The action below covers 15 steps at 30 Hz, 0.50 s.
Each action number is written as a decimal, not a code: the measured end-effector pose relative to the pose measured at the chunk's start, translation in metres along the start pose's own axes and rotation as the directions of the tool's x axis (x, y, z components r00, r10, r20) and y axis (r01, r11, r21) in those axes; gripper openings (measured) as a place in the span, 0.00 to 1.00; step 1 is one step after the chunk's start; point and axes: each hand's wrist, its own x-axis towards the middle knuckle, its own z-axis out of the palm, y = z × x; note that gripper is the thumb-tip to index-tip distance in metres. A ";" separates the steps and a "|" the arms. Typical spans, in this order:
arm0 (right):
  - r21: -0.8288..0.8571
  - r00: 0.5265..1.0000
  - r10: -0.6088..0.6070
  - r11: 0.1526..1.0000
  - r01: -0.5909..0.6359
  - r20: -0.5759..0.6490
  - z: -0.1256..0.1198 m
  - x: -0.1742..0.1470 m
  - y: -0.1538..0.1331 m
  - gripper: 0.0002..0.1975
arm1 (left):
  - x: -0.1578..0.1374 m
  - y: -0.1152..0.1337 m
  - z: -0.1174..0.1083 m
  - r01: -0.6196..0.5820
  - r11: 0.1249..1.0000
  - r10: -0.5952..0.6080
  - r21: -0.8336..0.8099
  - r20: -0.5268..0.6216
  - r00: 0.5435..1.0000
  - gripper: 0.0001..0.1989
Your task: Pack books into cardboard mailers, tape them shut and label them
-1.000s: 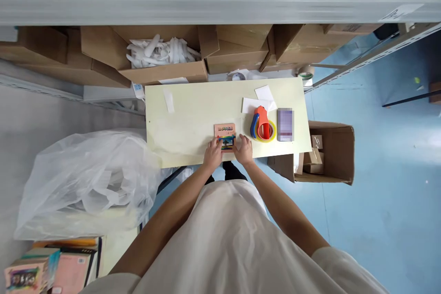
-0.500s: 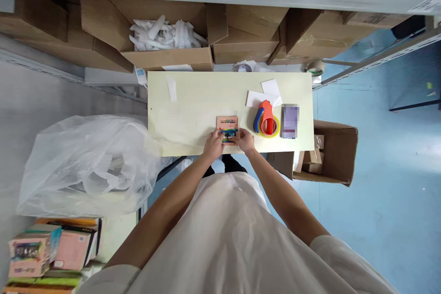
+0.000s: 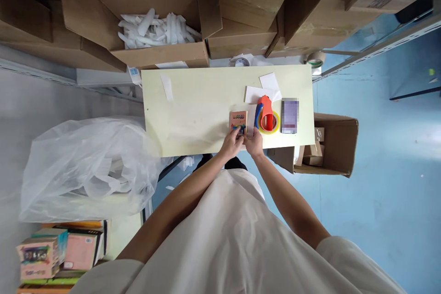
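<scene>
Near the table's front edge, my left hand (image 3: 231,145) is closed on a small pink book (image 3: 238,119) with a colourful picture on its cover. The fingers and thumb hide the book's lower part. My right hand (image 3: 254,143) is closed at the lower end of a pale, thin sheet (image 3: 251,118) just right of the book. Whether this sheet is loose or part of the book, I cannot tell. Right beside it lies a red and blue tape dispenser (image 3: 265,112) with a yellowish roll. White cards (image 3: 270,81) lie behind the dispenser.
A phone-like item (image 3: 290,115), blurred out, lies at the right of the table (image 3: 193,101). Open cartons (image 3: 161,55) stand on the shelf behind, one with white wrapped pieces. A plastic bag (image 3: 86,170) and stacked books (image 3: 51,252) are at left, a carton (image 3: 339,144) at right.
Both hands and the book have shifted right, towards the tape dispenser. The pale sheet now shows clearly beside the book. The whole view has also shifted slightly.
</scene>
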 end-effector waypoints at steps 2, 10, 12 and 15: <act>0.044 0.998 -0.023 0.999 0.021 0.053 -0.001 -0.003 -0.012 0.18 | -0.001 0.009 -0.005 0.031 0.988 -0.027 -0.152 0.032 0.999 0.24; 0.151 0.915 -0.079 0.988 0.021 0.395 0.045 0.000 -0.025 0.19 | -0.010 -0.017 -0.078 0.164 0.926 -0.199 -0.340 -0.070 0.978 0.24; 0.180 0.905 -0.017 0.981 -0.066 0.424 0.060 0.003 -0.021 0.20 | -0.004 -0.030 -0.088 0.246 0.913 -0.286 -0.325 -0.081 0.955 0.25; 0.219 0.891 0.064 0.959 -0.179 0.449 0.075 0.008 -0.015 0.22 | 0.006 -0.045 -0.097 0.382 0.864 -0.426 -0.327 -0.072 0.902 0.30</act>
